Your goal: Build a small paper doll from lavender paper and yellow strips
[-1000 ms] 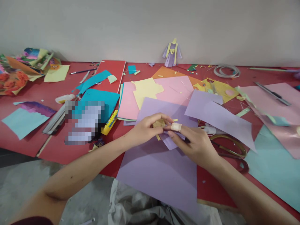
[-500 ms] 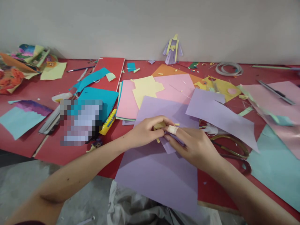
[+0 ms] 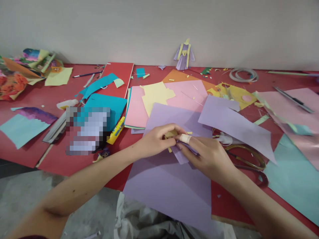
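Observation:
My left hand (image 3: pixel 159 141) is closed, its thumb and fingers pinching a small yellow and purple paper piece (image 3: pixel 170 134) that my fingers partly hide. My right hand (image 3: pixel 203 151), with a strip of tape round one finger, grips a folded purple paper piece (image 3: pixel 181 156) right beside it. Whether the two pieces are joined I cannot tell. Both hands meet just above large purple sheets (image 3: pixel 168 186) spread on the red table. A purple and yellow paper figure (image 3: pixel 184 54) leans upright against the wall at the back.
Scissors (image 3: pixel 249 157) lie partly under a purple sheet (image 3: pixel 239 124) on the right. A craft knife (image 3: pixel 294 99) rests on pink paper. To the left are a yellow glue stick (image 3: pixel 116 130), a blurred-out patch (image 3: pixel 87 131) and a white bottle (image 3: pixel 66 104). Coiled clear tubing (image 3: pixel 243 75) sits at the back.
The whole view has shifted slightly, so everything sits a little lower and to the right. Both hands keep nearly the same pose around the paper.

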{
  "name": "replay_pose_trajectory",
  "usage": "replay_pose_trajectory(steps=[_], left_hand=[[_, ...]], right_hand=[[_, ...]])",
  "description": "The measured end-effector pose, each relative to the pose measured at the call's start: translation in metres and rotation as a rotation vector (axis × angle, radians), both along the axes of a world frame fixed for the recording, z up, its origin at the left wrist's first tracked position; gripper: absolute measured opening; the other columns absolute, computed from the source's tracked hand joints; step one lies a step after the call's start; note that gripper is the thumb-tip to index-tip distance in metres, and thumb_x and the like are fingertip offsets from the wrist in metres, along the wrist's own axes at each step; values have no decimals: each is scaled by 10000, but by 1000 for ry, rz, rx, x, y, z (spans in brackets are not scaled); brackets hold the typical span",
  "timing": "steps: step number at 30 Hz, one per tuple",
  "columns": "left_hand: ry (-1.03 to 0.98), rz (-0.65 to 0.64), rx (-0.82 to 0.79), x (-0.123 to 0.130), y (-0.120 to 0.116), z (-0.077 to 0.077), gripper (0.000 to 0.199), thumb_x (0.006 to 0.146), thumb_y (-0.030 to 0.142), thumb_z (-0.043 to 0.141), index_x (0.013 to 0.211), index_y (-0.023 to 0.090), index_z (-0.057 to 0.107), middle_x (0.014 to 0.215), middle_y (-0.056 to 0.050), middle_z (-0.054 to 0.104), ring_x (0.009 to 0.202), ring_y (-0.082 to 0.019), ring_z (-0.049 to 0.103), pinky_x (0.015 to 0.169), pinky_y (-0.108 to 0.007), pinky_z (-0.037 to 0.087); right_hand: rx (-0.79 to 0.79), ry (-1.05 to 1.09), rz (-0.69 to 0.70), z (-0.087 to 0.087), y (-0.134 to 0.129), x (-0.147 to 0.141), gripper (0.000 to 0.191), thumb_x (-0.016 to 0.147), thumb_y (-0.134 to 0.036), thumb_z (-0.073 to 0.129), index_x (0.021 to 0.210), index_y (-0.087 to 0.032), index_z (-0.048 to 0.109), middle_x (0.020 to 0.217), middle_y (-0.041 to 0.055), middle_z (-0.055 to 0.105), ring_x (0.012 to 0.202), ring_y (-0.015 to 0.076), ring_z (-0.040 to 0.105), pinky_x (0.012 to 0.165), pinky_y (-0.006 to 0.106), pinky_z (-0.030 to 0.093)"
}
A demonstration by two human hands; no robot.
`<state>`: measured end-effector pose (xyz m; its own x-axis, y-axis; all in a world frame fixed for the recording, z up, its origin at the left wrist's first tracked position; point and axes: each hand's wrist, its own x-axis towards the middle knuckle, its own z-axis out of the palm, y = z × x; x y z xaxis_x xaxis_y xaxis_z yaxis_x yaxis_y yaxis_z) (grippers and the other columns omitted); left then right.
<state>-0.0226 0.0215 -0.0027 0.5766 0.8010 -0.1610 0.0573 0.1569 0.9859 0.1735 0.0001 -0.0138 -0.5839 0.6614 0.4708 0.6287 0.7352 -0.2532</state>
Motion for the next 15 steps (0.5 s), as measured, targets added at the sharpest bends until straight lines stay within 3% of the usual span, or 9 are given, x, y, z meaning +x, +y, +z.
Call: replay_pose_trajectory(steps=[15], left_hand=[[26,-17,4,0,0,-1,321,788,100,492,1074,182,611,752,35,573,674,-97,562,583,-191,498]], right_hand=[[-23,0,-5,2,-1,0,214,997,-238,471,1003,-173,676,583,-13,616,490,121,538,511,257,357]])
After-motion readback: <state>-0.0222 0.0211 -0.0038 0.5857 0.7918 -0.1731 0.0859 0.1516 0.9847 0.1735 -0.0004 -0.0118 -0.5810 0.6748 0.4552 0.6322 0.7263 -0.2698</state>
